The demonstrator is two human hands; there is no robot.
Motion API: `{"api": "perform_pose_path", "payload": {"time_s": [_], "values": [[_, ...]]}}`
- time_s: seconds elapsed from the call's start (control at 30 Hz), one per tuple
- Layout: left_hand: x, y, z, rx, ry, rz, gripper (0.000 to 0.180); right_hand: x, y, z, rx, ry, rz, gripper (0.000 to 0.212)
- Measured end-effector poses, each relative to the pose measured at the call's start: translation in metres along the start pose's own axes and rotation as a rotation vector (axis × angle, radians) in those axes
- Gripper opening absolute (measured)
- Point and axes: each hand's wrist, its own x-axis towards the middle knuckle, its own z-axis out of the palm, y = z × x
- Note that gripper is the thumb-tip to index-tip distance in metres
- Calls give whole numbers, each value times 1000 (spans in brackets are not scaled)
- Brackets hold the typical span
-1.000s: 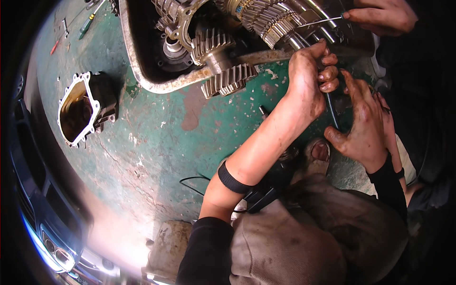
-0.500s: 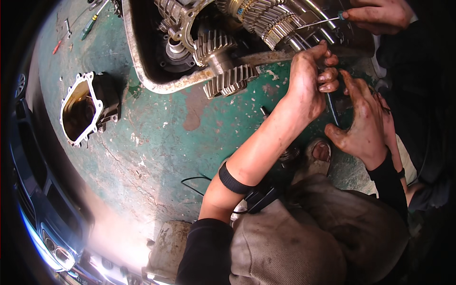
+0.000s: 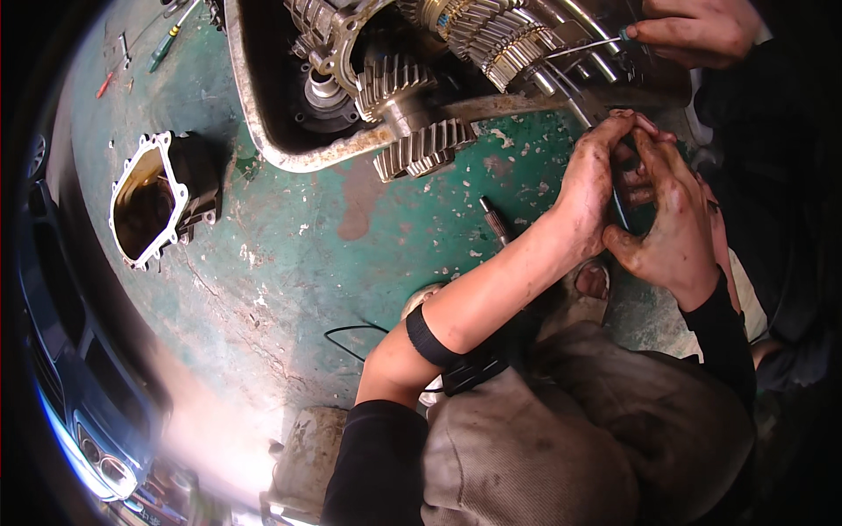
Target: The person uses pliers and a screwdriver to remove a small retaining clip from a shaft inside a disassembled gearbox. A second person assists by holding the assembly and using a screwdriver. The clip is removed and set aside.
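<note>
My left hand [image 3: 596, 171] is closed around a slim metal tool whose jaws or tip point up to the shafts; a dark bluish handle [image 3: 622, 210] shows below the fingers. My right hand [image 3: 674, 215] cups the handle's other side, thumb apart and fingers stretched to meet my left fingertips; whether it grips the tool is hidden. Just above lies a stack of gears on shafts [image 3: 504, 53]. At upper right another person's hand [image 3: 702, 31] holds a screwdriver [image 3: 586, 45] with its tip at the shaft end.
A worn metal tray [image 3: 303, 160] holds gearbox parts, with a helical gear shaft [image 3: 408, 118] over its rim. An open housing [image 3: 180, 197] stands on the green floor. A splined shaft [image 3: 494, 219] lies near my left forearm. A screwdriver [image 3: 165, 48] and a blue car [image 3: 83, 351] are at left.
My left hand has moved down and right, away from the shaft end, and now meets my right fingers. More of the slim metal tool shows above it. The other person's screwdriver has barely shifted.
</note>
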Motion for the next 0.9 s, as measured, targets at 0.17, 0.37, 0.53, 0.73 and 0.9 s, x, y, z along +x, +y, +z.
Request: {"api": "perform_pose_path", "payload": {"time_s": [0.17, 0.37, 0.53, 0.73, 0.9], "values": [[3, 1, 1, -3, 28, 24, 24, 2, 0, -2, -11, -9, -20, 83], [4, -3, -1, 33, 64, 42, 23, 2, 2, 1, 49, -3, -32, 82], [7, -5, -3, 65, 58, 83, 23, 3, 4, 1, 79, -5, -25, 82], [9, -6, 0, 98, 111, 124, 22, 6, -1, -2, 154, 30, -36, 69], [3, 3, 6, 63, 206, 117, 20, 19, -6, 10, 86, 57, -187, 42]]}}
